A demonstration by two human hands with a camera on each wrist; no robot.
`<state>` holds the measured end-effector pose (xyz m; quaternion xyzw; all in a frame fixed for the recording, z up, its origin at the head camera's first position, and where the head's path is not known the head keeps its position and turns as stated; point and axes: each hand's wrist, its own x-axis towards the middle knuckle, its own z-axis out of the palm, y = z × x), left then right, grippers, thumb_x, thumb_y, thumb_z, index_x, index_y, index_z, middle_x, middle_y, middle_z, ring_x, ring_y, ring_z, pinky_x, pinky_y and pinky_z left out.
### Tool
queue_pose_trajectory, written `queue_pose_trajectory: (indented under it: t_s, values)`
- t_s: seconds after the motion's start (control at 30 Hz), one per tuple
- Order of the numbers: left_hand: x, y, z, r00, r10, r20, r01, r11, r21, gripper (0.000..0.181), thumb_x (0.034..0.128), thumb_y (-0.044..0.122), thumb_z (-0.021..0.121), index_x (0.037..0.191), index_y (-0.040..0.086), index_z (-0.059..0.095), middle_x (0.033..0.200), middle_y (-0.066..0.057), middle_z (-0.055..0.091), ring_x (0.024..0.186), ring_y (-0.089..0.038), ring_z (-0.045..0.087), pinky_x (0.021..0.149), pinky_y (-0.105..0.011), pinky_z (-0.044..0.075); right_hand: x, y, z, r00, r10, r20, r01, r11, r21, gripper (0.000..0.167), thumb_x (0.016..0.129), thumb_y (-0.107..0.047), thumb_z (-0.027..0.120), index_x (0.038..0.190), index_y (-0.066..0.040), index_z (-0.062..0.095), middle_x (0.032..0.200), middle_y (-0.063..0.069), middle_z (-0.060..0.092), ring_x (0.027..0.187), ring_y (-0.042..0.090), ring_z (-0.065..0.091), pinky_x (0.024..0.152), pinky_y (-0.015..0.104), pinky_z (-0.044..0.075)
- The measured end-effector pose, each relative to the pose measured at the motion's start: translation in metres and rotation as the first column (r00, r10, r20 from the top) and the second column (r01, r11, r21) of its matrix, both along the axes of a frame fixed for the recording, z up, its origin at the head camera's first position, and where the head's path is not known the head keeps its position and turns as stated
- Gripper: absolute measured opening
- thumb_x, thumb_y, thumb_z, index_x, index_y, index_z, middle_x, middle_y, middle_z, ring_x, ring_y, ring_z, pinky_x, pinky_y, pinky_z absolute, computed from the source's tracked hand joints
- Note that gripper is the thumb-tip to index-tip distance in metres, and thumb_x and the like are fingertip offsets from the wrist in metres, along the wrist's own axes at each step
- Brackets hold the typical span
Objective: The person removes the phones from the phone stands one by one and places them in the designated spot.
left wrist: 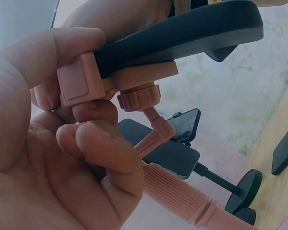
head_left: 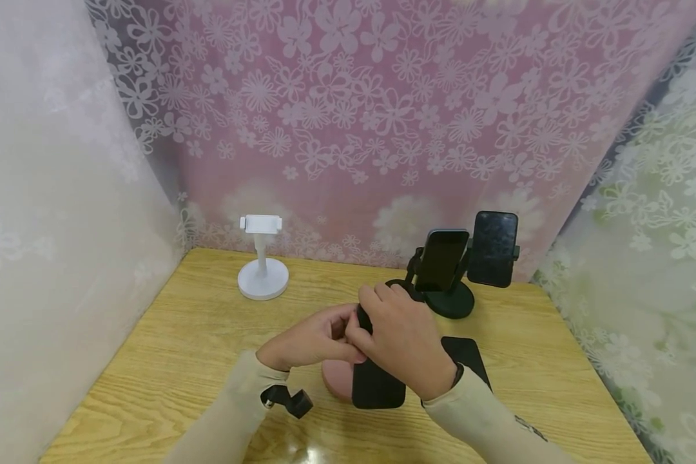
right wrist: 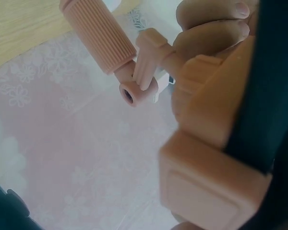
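Observation:
A dark phone (head_left: 379, 386) sits in the clamp of a pink phone stand, whose round base (head_left: 338, 379) shows beneath the hands. My left hand (head_left: 319, 338) pinches one pink clamp jaw (left wrist: 80, 80) between thumb and fingers in the left wrist view. Over the phone's upper part lies my right hand (head_left: 403, 335), its fingers curled round the phone and clamp. The stand's ribbed pink column (left wrist: 178, 194) and hinged arm (left wrist: 156, 136) hang below the phone. In the right wrist view the other clamp jaw (right wrist: 206, 184) is close to the camera, against the phone's edge.
A white phone stand (head_left: 263, 278) stands at the back left. Black stands at the back right hold two phones (head_left: 443, 258) (head_left: 493, 248), side by side. Another dark phone (head_left: 466, 357) lies on the wooden table (head_left: 209, 322) beside my right wrist. Floral curtains surround the table.

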<state>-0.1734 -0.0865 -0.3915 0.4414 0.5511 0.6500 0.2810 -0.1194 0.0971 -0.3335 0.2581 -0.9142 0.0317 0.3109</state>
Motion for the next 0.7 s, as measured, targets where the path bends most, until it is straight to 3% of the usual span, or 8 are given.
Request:
queue_pose_trajectory:
  t_s: [0.17,0.47,0.7]
  values:
    - [0.001,0.002,0.001,1.0,0.009,-0.021,-0.009,1.0,0.014,0.013,0.0997,0.001,0.062,0.106,-0.001,0.051,0.09,-0.005,0.06,0.079,-0.014,0.058,0.078,-0.029,0.053,0.0,0.0,0.001,1.0,0.002,0.006,-0.002,1.0,0.004,0.026,0.093,-0.03,0.063,0.078,-0.016,0.049,0.066,-0.004,0.036,0.055,0.014,0.032,0.041,0.024,0.024]
    - [-0.001,-0.003,0.002,1.0,0.006,-0.018,-0.006,1.0,0.008,0.014,0.0993,0.001,0.064,0.104,0.0,0.051,0.088,-0.006,0.057,0.083,-0.018,0.063,0.083,-0.035,0.057,0.0,0.001,0.007,0.999,0.014,0.045,-0.015,1.0,0.022,0.027,0.092,-0.03,0.067,0.077,-0.016,0.048,0.065,-0.005,0.034,0.056,0.013,0.032,0.042,0.022,0.023]
    - [-0.005,-0.004,-0.001,0.999,-0.016,-0.043,0.016,1.0,-0.004,0.02,0.0978,0.007,0.071,0.101,0.001,0.052,0.084,-0.003,0.053,0.073,-0.015,0.05,0.072,-0.028,0.048,0.002,0.004,0.011,0.993,0.031,0.115,-0.035,0.999,0.035,0.027,0.09,-0.028,0.07,0.08,-0.016,0.048,0.066,-0.005,0.035,0.057,0.013,0.035,0.044,0.023,0.025]
